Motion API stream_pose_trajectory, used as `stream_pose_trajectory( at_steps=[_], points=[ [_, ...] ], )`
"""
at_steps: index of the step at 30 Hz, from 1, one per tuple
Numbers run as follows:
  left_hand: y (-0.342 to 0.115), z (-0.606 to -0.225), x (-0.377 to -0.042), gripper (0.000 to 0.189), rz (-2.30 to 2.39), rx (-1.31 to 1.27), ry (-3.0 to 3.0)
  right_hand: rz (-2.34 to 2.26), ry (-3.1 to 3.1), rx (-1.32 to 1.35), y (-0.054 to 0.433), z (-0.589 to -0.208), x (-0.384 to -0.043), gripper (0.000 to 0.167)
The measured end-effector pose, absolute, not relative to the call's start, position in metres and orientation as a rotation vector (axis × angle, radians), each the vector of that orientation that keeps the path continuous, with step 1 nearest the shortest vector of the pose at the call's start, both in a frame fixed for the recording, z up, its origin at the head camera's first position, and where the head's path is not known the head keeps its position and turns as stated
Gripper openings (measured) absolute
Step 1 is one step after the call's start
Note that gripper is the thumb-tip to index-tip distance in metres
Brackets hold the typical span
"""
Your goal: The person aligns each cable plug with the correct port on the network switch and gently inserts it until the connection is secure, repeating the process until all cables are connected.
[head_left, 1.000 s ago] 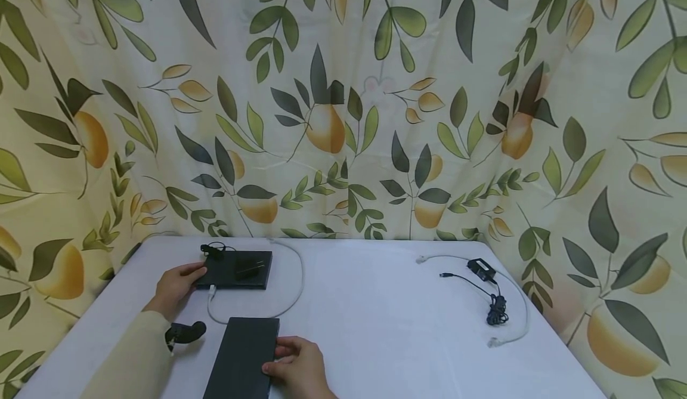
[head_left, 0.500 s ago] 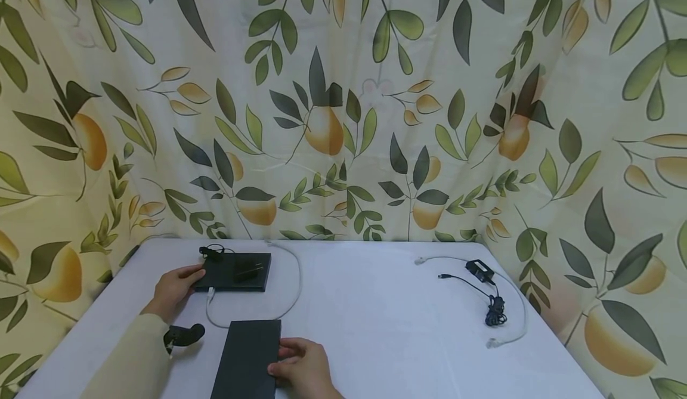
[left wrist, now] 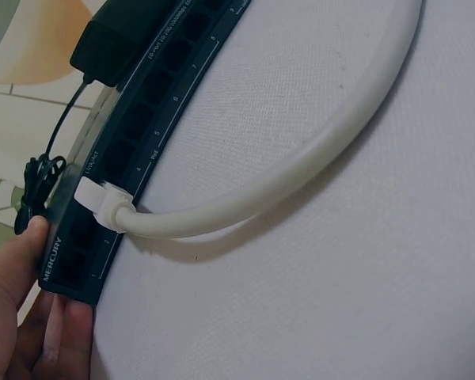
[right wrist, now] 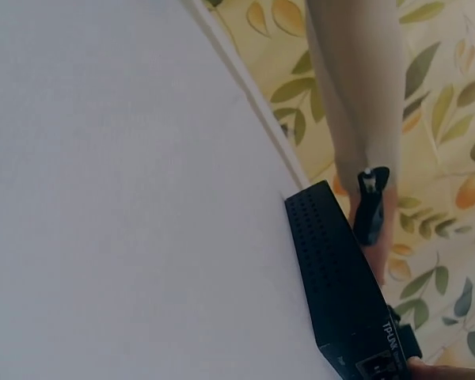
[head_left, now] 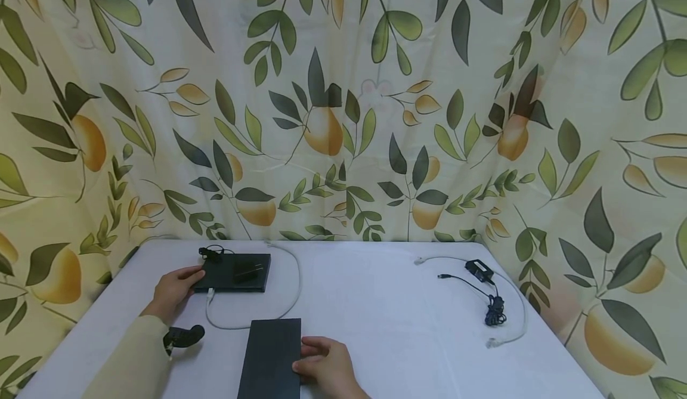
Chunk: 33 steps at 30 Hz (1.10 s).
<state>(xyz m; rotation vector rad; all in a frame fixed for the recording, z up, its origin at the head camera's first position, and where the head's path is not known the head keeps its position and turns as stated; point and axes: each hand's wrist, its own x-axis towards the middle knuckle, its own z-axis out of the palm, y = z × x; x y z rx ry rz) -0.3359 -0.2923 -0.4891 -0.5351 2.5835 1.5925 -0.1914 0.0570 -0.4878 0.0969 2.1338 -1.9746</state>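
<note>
My left hand [head_left: 170, 291] grips the left end of a black Mercury network switch [head_left: 221, 281], thumb on top and fingers at its end. A white network cable [left wrist: 253, 202] is plugged into one of its ports. A black power adapter [head_left: 248, 269] with a bundled cord [left wrist: 36, 186] rests on top of it. Nearer me, my right hand [head_left: 330, 366] holds the right edge of a flat black TP-Link network box [head_left: 271, 357] between thumb and fingers. In the right wrist view, this network box [right wrist: 328, 253] shows vent holes and a port, with a fingertip at its corner.
At the right of the white table [head_left: 386, 327] lie a power adapter [head_left: 480, 270], its bundled black cord [head_left: 496, 311] and a white network cable [head_left: 523, 303]. The plugged-in cable loops behind the TP-Link box. A patterned curtain [head_left: 343, 166] borders the table.
My right hand and the TP-Link box have moved to the right. The left hand and the Mercury switch stay in place.
</note>
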Motion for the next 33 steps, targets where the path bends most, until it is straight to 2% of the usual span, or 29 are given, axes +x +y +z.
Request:
stream_pose_trajectory(
  at_steps=[15,33],
  points=[
    [-0.292,-0.489,-0.337,0.062,1.632,-0.525,2.557,-2.025,2.129,0.11,0.114,-0.482,-0.193,0.05],
    [-0.292,-0.491,-0.339,0.06,1.593,-0.544,2.584,-1.978,2.239,0.395,0.157,-0.474,-0.211,0.052]
  ],
)
